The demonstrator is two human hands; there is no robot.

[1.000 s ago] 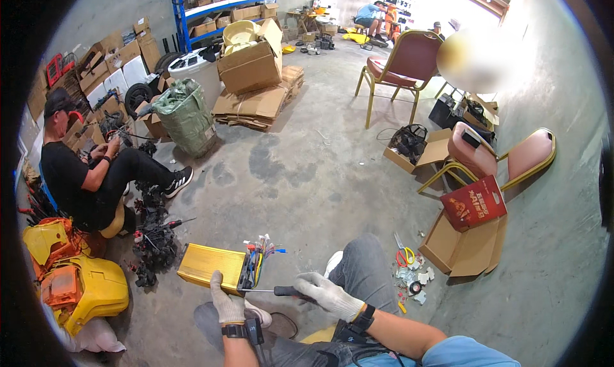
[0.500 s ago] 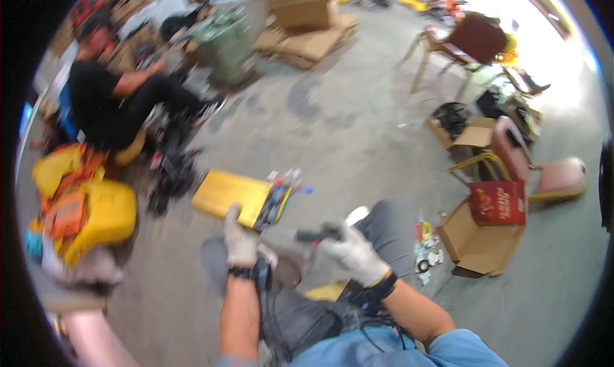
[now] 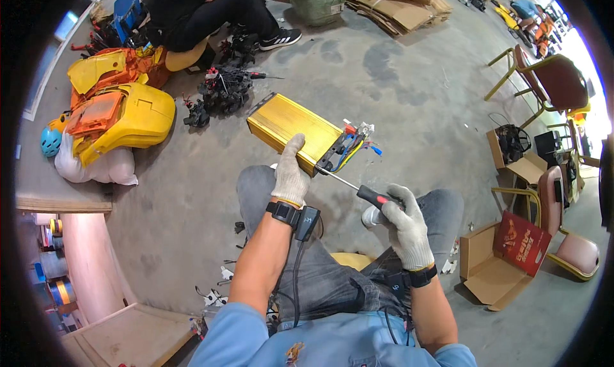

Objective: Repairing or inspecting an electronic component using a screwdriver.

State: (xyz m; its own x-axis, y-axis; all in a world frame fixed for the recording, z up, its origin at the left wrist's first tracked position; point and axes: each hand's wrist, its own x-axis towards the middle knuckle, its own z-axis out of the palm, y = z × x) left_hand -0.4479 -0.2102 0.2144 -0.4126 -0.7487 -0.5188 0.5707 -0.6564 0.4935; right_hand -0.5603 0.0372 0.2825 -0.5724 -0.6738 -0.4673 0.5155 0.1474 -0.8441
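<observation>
My left hand (image 3: 291,175), in a whitish knit glove, is closed on the near side of a gold metal electronics box (image 3: 295,127), thumb on top. Coloured wires and connectors (image 3: 358,142) stick out from the box's right end, which has a black end plate. My right hand (image 3: 407,229), gloved too, is wrapped round the black and red handle of a screwdriver (image 3: 371,195). Its thin shaft points up and left, and the tip meets the near corner of that end plate. Whether the tip sits in a screw I cannot tell.
Beyond the box lies a black cable bundle (image 3: 227,89). Yellow and orange plastic shells (image 3: 137,121) are piled at left, near a seated person (image 3: 192,15) in black. To the right are an open cardboard box (image 3: 489,271) and chairs (image 3: 555,82). Flattened cardboard (image 3: 390,12) lies far back.
The screwdriver's tip has come to the gold box's wired end. My left hand has closed on the box's side. The whole view has shifted, bringing the box closer to the middle.
</observation>
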